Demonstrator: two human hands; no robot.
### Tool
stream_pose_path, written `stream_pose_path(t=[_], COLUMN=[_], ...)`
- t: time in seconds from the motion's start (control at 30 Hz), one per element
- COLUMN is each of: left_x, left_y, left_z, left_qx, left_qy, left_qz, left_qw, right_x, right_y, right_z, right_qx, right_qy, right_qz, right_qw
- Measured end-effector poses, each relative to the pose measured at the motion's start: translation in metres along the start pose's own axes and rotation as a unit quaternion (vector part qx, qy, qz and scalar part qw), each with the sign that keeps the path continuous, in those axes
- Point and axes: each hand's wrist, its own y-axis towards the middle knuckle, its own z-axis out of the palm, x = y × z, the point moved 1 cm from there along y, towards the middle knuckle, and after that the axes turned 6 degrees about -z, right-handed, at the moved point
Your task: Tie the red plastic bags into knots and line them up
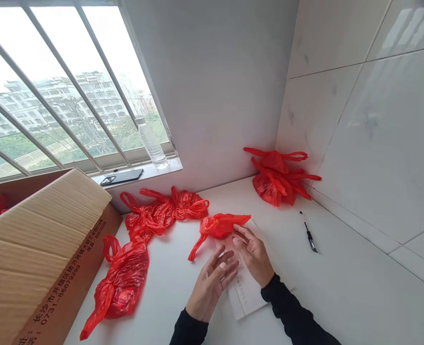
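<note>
A small red plastic bag (219,225) lies across the top of a white sheet with printed marks (247,292) on the white table. My right hand (253,251) is at the bag's right end, its thumb and index finger pinching the edge of the bag. Just below the bag, my left hand (212,282) hovers over the sheet with its fingers spread and curved, holding nothing. The bag's loose handle hangs out to the left, and its contents are hidden.
Knotted red bags (161,213) line the wall, with a larger one (125,282) beside an open cardboard box (85,258) at left. More red bags (278,177) fill the back corner. A pen (309,235) lies right. A bottle (152,146) and phone (121,177) sit on the sill.
</note>
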Motion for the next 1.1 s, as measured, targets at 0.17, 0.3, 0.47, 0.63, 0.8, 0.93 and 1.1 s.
stream_pose_path(t=[0.17,0.3,0.47,0.63,0.8,0.93,1.1], left_x=[-0.004,-0.018,-0.024,-0.019,-0.017,-0.019,-0.019], left_y=[-0.002,-0.002,-0.002,-0.005,-0.010,-0.011,-0.005], left_z=[-0.003,-0.019,-0.040,-0.035,-0.015,-0.013,-0.022], left_qx=[0.014,-0.048,-0.116,-0.135,-0.082,-0.121,-0.160], left_qy=[-0.097,-0.164,-0.182,-0.110,-0.083,-0.063,-0.056], left_qz=[0.101,0.107,0.149,0.149,0.129,0.092,0.088], left_qw=[0.990,0.979,0.965,0.973,0.985,0.986,0.982], right_x=[0.021,0.023,0.012,0.003,0.002,0.007,0.020], right_y=[-0.023,-0.034,-0.026,-0.015,-0.020,-0.027,-0.036], right_z=[0.023,0.032,0.023,0.014,0.021,0.027,0.036], right_qx=[0.164,0.262,0.126,0.048,0.102,0.141,0.227], right_qy=[0.016,0.010,0.038,-0.022,-0.115,-0.121,-0.112], right_qz=[0.014,0.048,0.062,0.079,0.001,-0.015,-0.035], right_qw=[0.986,0.964,0.989,0.995,0.988,0.983,0.967])
